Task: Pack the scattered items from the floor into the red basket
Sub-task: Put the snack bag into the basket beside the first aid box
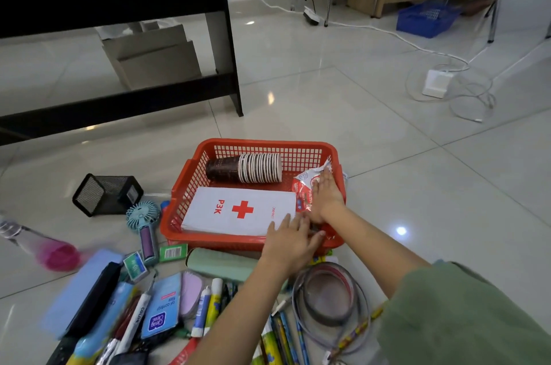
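Observation:
The red basket [190, 183] sits on the tiled floor. Inside lie a white first-aid box [238, 209] with a red cross, a stack of paper cups [247, 168] on its side, and a red-and-white packet [302, 189] at the right end. My right hand [326, 195] presses flat on that packet with straight fingers. My left hand [290, 241] rests over the basket's near rim, fingers straight, touching the box's corner. Scattered in front are a green case [220, 265], glue tubes [205, 309], pencils [286, 332], headbands [328, 299] and a blue pack [162, 308].
A black mesh pen holder [105, 193], a blue hand fan [144, 223] and a pink-capped bottle [44, 245] lie left of the basket. A black desk [119, 37] stands behind on the left. White cables and an adapter [436, 83] lie at right; a blue basket [426, 19] sits far back.

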